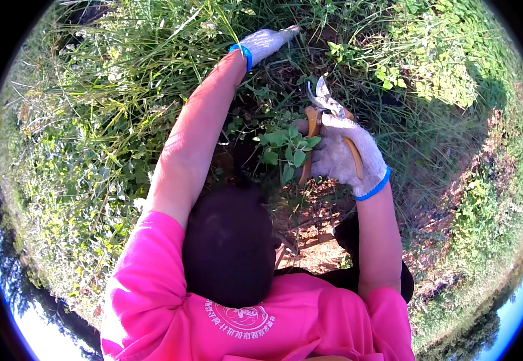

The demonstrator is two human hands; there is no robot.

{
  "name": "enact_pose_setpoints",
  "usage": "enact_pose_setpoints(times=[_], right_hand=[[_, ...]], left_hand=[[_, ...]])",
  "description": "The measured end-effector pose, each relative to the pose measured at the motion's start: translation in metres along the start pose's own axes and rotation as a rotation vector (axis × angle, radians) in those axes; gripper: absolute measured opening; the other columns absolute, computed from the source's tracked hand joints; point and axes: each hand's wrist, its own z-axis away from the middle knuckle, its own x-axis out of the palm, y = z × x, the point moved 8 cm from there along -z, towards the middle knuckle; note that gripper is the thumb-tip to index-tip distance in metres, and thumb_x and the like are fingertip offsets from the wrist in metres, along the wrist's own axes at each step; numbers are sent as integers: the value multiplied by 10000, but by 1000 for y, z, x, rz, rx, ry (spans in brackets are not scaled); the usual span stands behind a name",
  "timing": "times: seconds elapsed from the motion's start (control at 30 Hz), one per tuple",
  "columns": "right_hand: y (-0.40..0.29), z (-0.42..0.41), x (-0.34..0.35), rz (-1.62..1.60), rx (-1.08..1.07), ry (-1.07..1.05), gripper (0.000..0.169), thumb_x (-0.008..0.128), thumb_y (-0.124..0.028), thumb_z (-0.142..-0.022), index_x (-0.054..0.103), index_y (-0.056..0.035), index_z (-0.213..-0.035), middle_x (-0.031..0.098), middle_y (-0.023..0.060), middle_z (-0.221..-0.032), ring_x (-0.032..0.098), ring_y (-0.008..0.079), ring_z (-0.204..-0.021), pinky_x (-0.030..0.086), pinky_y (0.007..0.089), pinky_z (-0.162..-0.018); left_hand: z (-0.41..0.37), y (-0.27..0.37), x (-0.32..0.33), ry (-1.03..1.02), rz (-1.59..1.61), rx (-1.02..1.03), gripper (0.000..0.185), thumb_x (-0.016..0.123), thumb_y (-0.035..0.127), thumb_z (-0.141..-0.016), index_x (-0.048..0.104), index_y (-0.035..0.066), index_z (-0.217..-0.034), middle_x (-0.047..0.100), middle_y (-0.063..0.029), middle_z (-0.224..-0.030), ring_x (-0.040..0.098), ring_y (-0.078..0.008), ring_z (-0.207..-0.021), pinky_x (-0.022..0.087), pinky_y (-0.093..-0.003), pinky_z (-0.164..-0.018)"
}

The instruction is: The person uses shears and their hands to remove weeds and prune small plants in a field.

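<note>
My right hand [347,144], in a white knit glove with a blue cuff, holds a pair of pruning shears [329,104]. Their orange handles are spread, and the metal blades stand apart, pointing away from me into the grass. Beside those handles, on the left, grows a leafy green plant [288,149]. My left hand [266,43], gloved the same way, reaches farther out among tall grass [153,54]. Its fingers are bunched and partly lost against the growth, so whether they grip a stem is unclear.
A dark rounded shape [230,243], apparently my knee, blocks part of the ground before me. Reddish bare soil [320,243] shows between my legs. Dense weeds [85,180] crowd the left side; broad-leaved plants [442,67] grow at the upper right.
</note>
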Motion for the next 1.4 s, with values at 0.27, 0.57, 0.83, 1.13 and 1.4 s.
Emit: enact_pose_setpoints(times=[0.27,0.57,0.83,1.13,1.4], right_hand=[[-20,-22,-10,-26,-84,4,382,624,-358,-958,587,-104,-1241,617,134,-1188,641,311,-992,537,595,-887],[18,-65,-10,-127,66,0,393,636,-437,-935,589,-97,-1127,626,165,-1073,649,367,-978,523,614,-869],[19,-64,-19,-207,45,84,448,666,-484,-920,538,-97,-1106,582,171,-991,632,356,-894,537,629,-781],[9,-70,-20,-121,73,86,487,681,-485,-912,526,-64,-1099,582,186,-1024,647,396,-992,532,667,-830],[1,-72,-28,-52,89,193,446,673,-530,-912,614,-111,-1052,599,119,-966,637,320,-919,525,630,-857]], left_hand=[[17,29,2,-283,-144,237,839,763,470,-795,492,34,-1459,572,-196,-1415,546,-288,-1308,409,-373,-1113],[44,108,-18,-89,403,589,515,718,451,-862,695,134,-1267,721,-101,-1185,652,-205,-1134,491,-350,-998],[17,61,44,-122,-531,419,657,666,411,-797,584,102,-1370,635,-195,-1313,616,-357,-1196,484,-444,-1032],[4,37,62,-92,-943,346,423,678,341,-784,713,95,-1127,718,-166,-1115,680,-335,-1073,469,-477,-1020],[9,20,41,46,-563,214,305,663,255,-813,753,193,-1098,722,-109,-1099,675,-331,-1031,505,-440,-975]])
